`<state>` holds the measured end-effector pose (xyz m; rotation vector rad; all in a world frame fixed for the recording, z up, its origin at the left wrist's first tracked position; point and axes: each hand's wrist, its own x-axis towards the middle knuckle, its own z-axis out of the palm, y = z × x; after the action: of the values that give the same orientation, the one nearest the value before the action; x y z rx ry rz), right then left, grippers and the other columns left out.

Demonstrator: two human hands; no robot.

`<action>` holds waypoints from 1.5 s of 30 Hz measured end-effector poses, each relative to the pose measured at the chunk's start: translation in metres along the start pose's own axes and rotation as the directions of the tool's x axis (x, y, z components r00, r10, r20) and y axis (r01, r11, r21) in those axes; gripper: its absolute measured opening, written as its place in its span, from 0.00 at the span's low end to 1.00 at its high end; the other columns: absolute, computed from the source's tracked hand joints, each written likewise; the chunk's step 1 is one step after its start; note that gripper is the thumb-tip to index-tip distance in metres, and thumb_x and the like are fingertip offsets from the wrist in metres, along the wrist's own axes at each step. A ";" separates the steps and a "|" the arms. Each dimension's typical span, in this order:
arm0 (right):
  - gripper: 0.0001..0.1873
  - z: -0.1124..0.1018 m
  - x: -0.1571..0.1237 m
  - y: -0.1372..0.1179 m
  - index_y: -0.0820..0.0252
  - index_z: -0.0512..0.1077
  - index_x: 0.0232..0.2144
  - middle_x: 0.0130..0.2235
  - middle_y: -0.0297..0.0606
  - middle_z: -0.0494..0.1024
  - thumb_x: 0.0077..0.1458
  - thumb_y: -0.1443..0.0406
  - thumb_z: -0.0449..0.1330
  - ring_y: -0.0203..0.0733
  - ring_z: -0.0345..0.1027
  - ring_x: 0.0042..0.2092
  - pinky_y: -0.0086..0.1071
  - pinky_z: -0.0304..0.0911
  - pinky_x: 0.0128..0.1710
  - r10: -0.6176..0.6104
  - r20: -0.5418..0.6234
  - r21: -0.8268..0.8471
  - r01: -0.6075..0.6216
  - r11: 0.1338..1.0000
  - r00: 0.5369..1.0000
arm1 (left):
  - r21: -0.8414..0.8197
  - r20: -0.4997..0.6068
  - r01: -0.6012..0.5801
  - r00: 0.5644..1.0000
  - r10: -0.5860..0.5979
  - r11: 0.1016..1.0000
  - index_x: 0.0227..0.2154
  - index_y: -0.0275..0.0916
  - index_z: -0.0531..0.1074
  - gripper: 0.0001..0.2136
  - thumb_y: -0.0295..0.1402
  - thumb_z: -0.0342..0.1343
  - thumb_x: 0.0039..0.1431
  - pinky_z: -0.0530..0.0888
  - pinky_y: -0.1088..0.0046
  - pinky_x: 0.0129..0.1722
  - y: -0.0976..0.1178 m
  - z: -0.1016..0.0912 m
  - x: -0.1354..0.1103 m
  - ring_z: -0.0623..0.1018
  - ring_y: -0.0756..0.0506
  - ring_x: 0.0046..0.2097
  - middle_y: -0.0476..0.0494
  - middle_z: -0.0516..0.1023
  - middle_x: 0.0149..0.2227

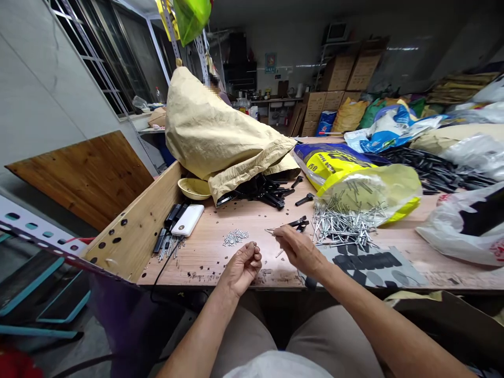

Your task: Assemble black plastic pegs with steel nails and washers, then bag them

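Note:
My left hand [244, 266] is closed in a pinch near the table's front edge; the tiny piece at its fingertips is too small to name. Just beyond it lies a heap of small shiny metal rings or nuts [236, 237]. My right hand [298, 249] grips a thin metal rod [269, 229], whose end sticks out to the left past the fingers. A black plastic part [302, 223] shows right behind that hand; whether the hand touches it I cannot tell. To the right, long metal screws or rods [346, 223] spill from a yellow and blue bag [334, 157].
Black plastic parts [271, 194] spill from a big tan sack [220, 131]. On the left are a white power bank [188, 219], a shallow bowl [193, 188] and a wooden side board [137, 231]. A grey sheet with black pads [409, 268] lies front right, near a white plastic bag [460, 231].

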<state>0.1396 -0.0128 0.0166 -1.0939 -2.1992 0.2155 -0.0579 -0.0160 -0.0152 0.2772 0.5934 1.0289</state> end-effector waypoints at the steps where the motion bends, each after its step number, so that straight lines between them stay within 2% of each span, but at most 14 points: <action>1: 0.12 -0.001 -0.005 -0.009 0.59 0.64 0.46 0.38 0.42 0.72 0.67 0.67 0.43 0.40 0.67 0.38 0.31 0.61 0.37 -0.009 0.015 0.035 0.009 0.999 1.000 | 0.001 0.001 0.003 1.000 -0.003 1.000 0.29 0.33 0.73 0.10 0.26 0.69 0.45 0.66 0.86 0.21 -0.003 0.002 -0.001 0.71 0.55 0.27 0.48 0.73 0.28; 8: 0.12 0.002 -0.033 -0.038 0.55 0.67 0.42 0.35 0.40 0.76 0.68 0.63 0.43 0.41 0.70 0.37 0.30 0.60 0.36 0.124 0.136 -0.074 -0.115 0.991 0.983 | 0.137 0.030 -0.024 0.999 0.020 0.990 0.28 0.33 0.73 0.14 0.30 0.73 0.40 0.65 0.86 0.23 -0.014 0.019 -0.019 0.71 0.56 0.27 0.49 0.73 0.25; 12: 0.15 0.001 -0.045 -0.043 0.55 0.68 0.38 0.33 0.40 0.76 0.68 0.61 0.43 0.40 0.70 0.35 0.29 0.57 0.32 0.210 0.126 -0.112 -0.196 0.974 0.970 | 0.389 0.017 -0.160 0.986 0.166 0.907 0.25 0.34 0.73 0.14 0.34 0.72 0.40 0.64 0.83 0.23 -0.019 0.022 -0.025 0.69 0.55 0.24 0.50 0.73 0.22; 16: 0.13 -0.002 -0.056 -0.046 0.55 0.69 0.34 0.28 0.35 0.74 0.65 0.59 0.47 0.37 0.67 0.30 0.28 0.56 0.30 0.310 0.162 0.136 -0.332 0.933 0.937 | 0.607 0.106 -0.273 0.959 0.264 0.746 0.23 0.35 0.75 0.11 0.36 0.68 0.46 0.62 0.79 0.25 -0.025 0.018 -0.027 0.66 0.55 0.24 0.50 0.72 0.21; 18: 0.15 -0.002 -0.060 -0.047 0.56 0.67 0.30 0.23 0.30 0.70 0.64 0.55 0.49 0.34 0.61 0.24 0.27 0.53 0.24 0.375 0.276 0.402 -0.461 0.791 0.885 | 0.657 0.145 -0.289 0.955 0.259 0.697 0.24 0.35 0.76 0.09 0.36 0.66 0.47 0.62 0.78 0.26 -0.029 0.014 -0.027 0.66 0.54 0.24 0.50 0.72 0.21; 20: 0.19 0.000 -0.063 -0.047 0.57 0.65 0.29 0.20 0.26 0.64 0.60 0.49 0.51 0.30 0.52 0.18 0.25 0.47 0.18 0.407 0.430 0.604 -0.592 0.533 0.806 | 0.690 0.159 -0.287 0.956 0.247 0.665 0.24 0.35 0.77 0.08 0.35 0.66 0.46 0.62 0.78 0.26 -0.031 0.012 -0.027 0.65 0.54 0.24 0.51 0.72 0.21; 22: 0.23 0.004 -0.066 -0.046 0.57 0.64 0.30 0.20 0.24 0.62 0.56 0.44 0.53 0.27 0.45 0.15 0.24 0.42 0.14 0.407 0.538 0.674 -0.667 0.318 0.738 | 0.714 0.156 -0.283 0.956 0.250 0.640 0.25 0.36 0.78 0.08 0.35 0.67 0.45 0.62 0.77 0.27 -0.033 0.010 -0.027 0.66 0.53 0.25 0.50 0.73 0.22; 23: 0.24 0.006 -0.067 -0.046 0.57 0.64 0.30 0.21 0.24 0.62 0.55 0.43 0.53 0.27 0.44 0.15 0.24 0.41 0.14 0.410 0.556 0.680 -0.679 0.275 0.723 | 0.723 0.150 -0.284 0.955 0.257 0.630 0.25 0.36 0.79 0.07 0.34 0.67 0.44 0.63 0.77 0.27 -0.034 0.010 -0.026 0.66 0.53 0.25 0.50 0.73 0.22; 25: 0.22 0.008 -0.070 -0.046 0.58 0.64 0.30 0.21 0.25 0.64 0.56 0.45 0.53 0.27 0.47 0.15 0.24 0.43 0.15 0.453 0.490 0.666 -0.655 0.356 0.745 | 0.736 0.142 -0.288 0.950 0.277 0.612 0.25 0.37 0.79 0.07 0.34 0.67 0.44 0.63 0.77 0.27 -0.035 0.011 -0.026 0.67 0.52 0.25 0.50 0.74 0.23; 28: 0.16 0.008 -0.072 -0.047 0.57 0.66 0.28 0.21 0.29 0.68 0.61 0.53 0.52 0.32 0.58 0.22 0.26 0.52 0.23 0.474 0.229 0.498 -0.520 0.694 0.851 | 0.761 0.154 -0.300 0.945 0.288 0.576 0.26 0.38 0.80 0.06 0.34 0.66 0.45 0.64 0.76 0.27 -0.034 0.014 -0.026 0.68 0.52 0.25 0.49 0.76 0.23; 30: 0.14 0.006 -0.072 -0.045 0.57 0.67 0.28 0.21 0.30 0.69 0.61 0.57 0.52 0.34 0.61 0.25 0.27 0.55 0.27 0.437 0.152 0.400 -0.460 0.793 0.886 | 0.778 0.166 -0.310 0.940 0.298 0.546 0.27 0.38 0.80 0.06 0.34 0.65 0.46 0.65 0.76 0.28 -0.034 0.016 -0.026 0.69 0.51 0.26 0.49 0.77 0.24; 36: 0.18 0.009 -0.071 -0.034 0.57 0.64 0.30 0.20 0.26 0.65 0.61 0.49 0.50 0.29 0.50 0.16 0.25 0.44 0.15 0.457 0.422 0.627 -0.616 0.476 0.783 | 0.766 0.167 -0.354 0.915 0.367 0.536 0.27 0.38 0.81 0.04 0.31 0.65 0.45 0.68 0.75 0.30 -0.038 0.023 -0.026 0.70 0.51 0.27 0.48 0.78 0.25; 42: 0.13 0.002 -0.072 -0.037 0.56 0.67 0.30 0.22 0.29 0.69 0.63 0.57 0.49 0.33 0.59 0.22 0.27 0.53 0.25 0.440 0.186 0.370 -0.477 0.797 0.879 | 0.638 0.112 -0.354 0.921 0.372 0.683 0.35 0.37 0.78 0.13 0.31 0.67 0.44 0.70 0.74 0.31 -0.045 0.027 -0.025 0.74 0.50 0.29 0.46 0.80 0.29; 45: 0.11 0.001 -0.071 -0.040 0.55 0.68 0.32 0.24 0.31 0.70 0.63 0.60 0.49 0.36 0.62 0.26 0.29 0.54 0.29 0.427 0.099 0.244 -0.437 0.865 0.899 | 0.601 0.066 -0.334 0.926 0.372 0.726 0.34 0.37 0.78 0.12 0.33 0.67 0.44 0.69 0.75 0.30 -0.047 0.029 -0.021 0.74 0.50 0.28 0.48 0.78 0.25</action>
<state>0.1432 -0.0916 -0.0023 -1.4247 -1.8615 0.7106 -0.0154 -0.0563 -0.0074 0.9653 0.9468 1.1952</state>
